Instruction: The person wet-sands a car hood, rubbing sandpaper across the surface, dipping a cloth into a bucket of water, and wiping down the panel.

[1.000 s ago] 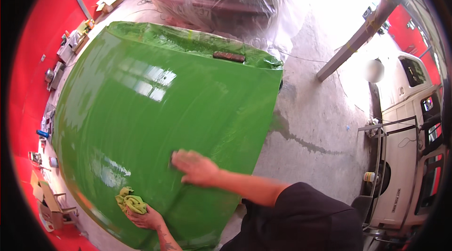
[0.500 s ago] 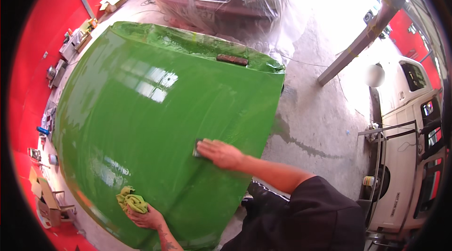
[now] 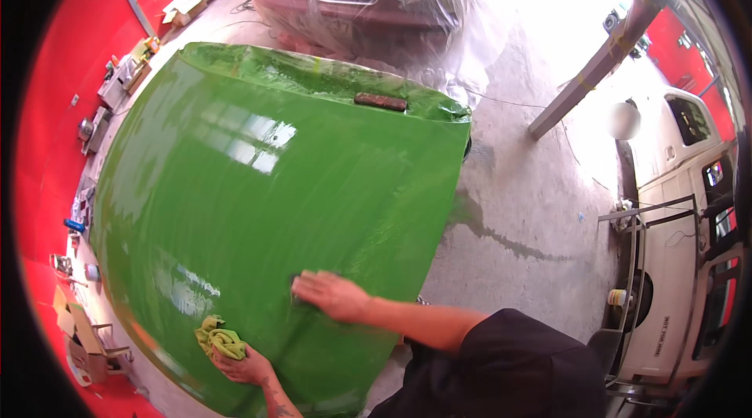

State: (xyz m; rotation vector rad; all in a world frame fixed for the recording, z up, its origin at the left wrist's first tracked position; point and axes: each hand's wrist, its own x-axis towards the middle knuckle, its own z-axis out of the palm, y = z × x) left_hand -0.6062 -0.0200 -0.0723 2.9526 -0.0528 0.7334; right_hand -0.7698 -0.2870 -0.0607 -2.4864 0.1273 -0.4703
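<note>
A large, glossy green car hood (image 3: 235, 218) spreads out before me, with wet streaks and window reflections on its surface. My left hand (image 3: 247, 366) grips a bunched yellow-green cloth (image 3: 222, 340) low on the left part of the hood. Farther right, my right hand (image 3: 335, 296) presses flat on the paint with a small dark pad (image 3: 296, 289) under its fingertips. Most of that pad is hidden, so whether it is sandpaper or a block I cannot tell. A reddish-brown oblong block (image 3: 381, 102) lies on the hood's far edge.
Behind the hood stands a dark red car (image 3: 360, 10) under clear plastic sheeting. A slanted post (image 3: 583, 77) rises at the right, before a pale van (image 3: 658, 300) and a metal frame (image 3: 633, 293). Boxes (image 3: 82, 332) and tools line the red wall at left.
My right hand has slid down and left across the hood with the dark pad. My left hand and its cloth have barely moved.
</note>
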